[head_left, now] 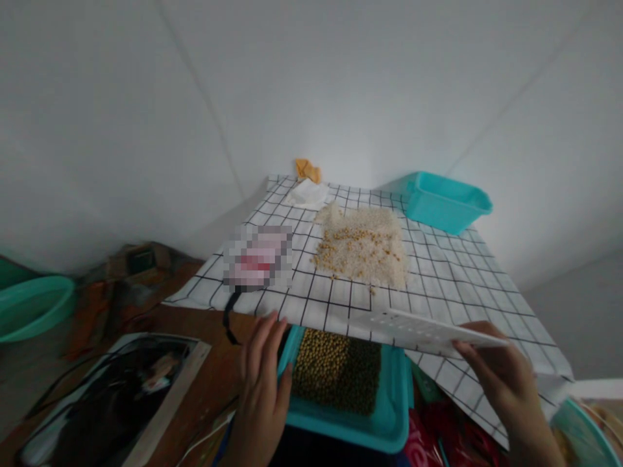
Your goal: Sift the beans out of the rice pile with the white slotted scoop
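Note:
My right hand [506,370] pinches one end of a thin, flat white board [428,329], held nearly level over the front edge of the cloth. Fingers stretched out, my left hand [263,383] lies at the left rim of a turquoise basin [389,425], with the thumb by the rim. The basin sits below the cloth's edge. Inside it, yellow beans [316,353] lie on the left and dark green beans [363,376] on the right. Beyond the board, a spread of pale grains [384,259] with scattered yellow beans covers part of the checked cloth [442,275].
Another turquoise basin [445,201] stands at the back right. A white crumpled piece [307,193] and an orange cloth [307,170] lie at the back left. A pixelated pinkish object [260,256] has a black strap [228,318]. Left stand an open case [117,395] and a green tub [39,305].

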{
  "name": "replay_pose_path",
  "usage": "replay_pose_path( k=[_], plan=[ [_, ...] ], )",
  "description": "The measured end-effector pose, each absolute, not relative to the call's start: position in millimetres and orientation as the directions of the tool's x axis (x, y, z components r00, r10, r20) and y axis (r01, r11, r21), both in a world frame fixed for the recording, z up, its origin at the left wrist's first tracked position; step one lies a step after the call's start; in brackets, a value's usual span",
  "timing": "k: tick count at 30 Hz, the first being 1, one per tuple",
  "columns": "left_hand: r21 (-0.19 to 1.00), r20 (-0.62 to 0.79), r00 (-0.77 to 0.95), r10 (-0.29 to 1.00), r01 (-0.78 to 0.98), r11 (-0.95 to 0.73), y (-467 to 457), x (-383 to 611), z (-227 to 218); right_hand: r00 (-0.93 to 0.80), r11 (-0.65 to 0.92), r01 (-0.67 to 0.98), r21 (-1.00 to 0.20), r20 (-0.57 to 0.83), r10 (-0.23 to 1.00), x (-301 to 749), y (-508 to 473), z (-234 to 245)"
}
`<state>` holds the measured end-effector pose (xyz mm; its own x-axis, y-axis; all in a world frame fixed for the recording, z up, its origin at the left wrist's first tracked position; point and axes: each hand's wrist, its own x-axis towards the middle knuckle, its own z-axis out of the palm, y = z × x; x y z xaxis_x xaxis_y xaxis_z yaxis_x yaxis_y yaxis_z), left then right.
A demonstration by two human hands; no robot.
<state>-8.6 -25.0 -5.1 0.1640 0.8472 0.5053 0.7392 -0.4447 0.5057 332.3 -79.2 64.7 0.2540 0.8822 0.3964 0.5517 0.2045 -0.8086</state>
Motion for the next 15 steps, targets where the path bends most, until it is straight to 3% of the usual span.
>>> replay_pose_path(
  k=[4,7,15],
  plan=[
    [0.292,0.504,0.340,0.794,0.798,-0.527,-22,-5,8,0.573,0.170,0.365,-0.915,0.365,0.733,344,-83,49],
    [0.192,0.530,0.370,0.763,0.824,-0.533,-18,-3,14,0.641,0.196,0.316,-0.928,0.361,0.677,348,-72,48],
    [0.214,0.558,0.354,0.750,0.813,-0.542,-4,-6,27,0.571,0.262,0.360,-0.895,0.434,0.697,335,-13,67]
  ],
)
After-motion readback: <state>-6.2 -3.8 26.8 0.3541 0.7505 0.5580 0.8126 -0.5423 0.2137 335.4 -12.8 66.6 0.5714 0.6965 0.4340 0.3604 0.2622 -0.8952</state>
